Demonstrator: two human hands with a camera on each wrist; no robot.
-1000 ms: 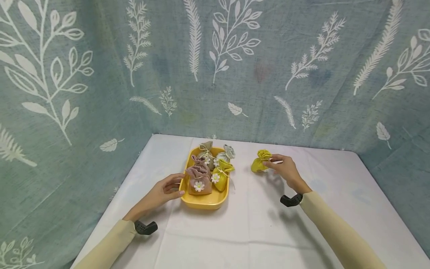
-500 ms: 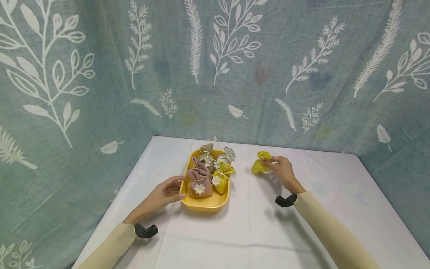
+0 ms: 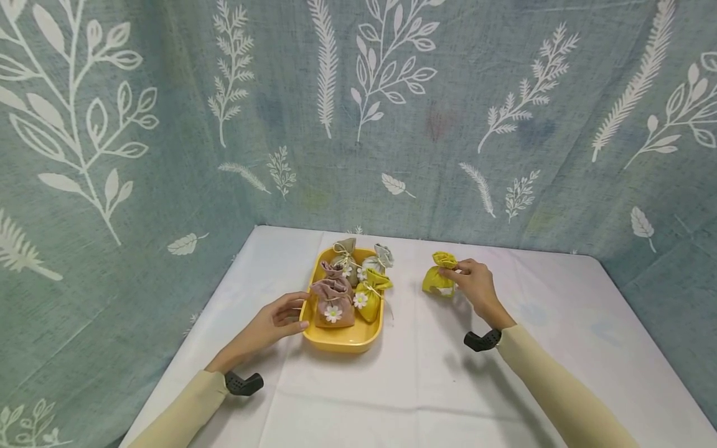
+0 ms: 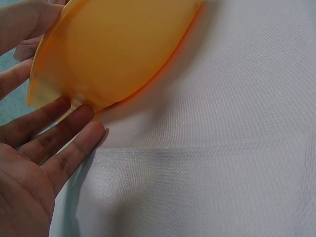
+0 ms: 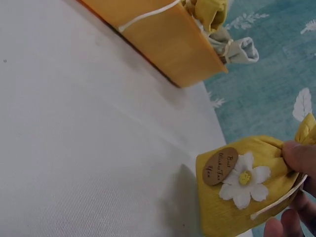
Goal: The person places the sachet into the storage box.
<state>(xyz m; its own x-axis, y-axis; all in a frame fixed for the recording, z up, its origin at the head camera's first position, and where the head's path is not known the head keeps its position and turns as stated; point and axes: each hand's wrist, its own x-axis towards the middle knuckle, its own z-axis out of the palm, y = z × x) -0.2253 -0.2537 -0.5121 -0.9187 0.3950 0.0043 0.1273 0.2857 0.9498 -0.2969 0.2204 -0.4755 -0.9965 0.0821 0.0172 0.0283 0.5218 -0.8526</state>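
Pinching the gathered neck of a yellow pouch [image 3: 439,279], the right hand [image 3: 475,281] holds it upright on the white tablecloth [image 3: 426,386], well to the right of the yellow tray [image 3: 343,339]. Right wrist view: the pouch [image 5: 242,190] shows a white daisy [image 5: 245,178] and an oval brown tag [image 5: 220,166] on its front, with a pale drawstring trailing under the fingertips [image 5: 298,157]. Its base sits on the cloth, close to the table's far edge.

Left hand [image 3: 272,322] rests at the tray's left rim, fingers relaxed and nearly straight, touching the wall without curling round it. Left wrist view: fingertips [image 4: 74,126] lie against the tray's underside corner [image 4: 108,54].

Inside the tray: a pink pouch [image 3: 333,303] with a daisy at front, a second yellow pouch [image 3: 368,295] beside it, a smaller pink one [image 3: 333,269] behind, then a beige pouch [image 3: 345,249] and a grey pouch [image 3: 381,255] at the back. They crowd together, touching.

Bare cloth lies between tray and held pouch. Teal curtain [image 3: 358,112] with white leaf print hangs behind and to both sides.
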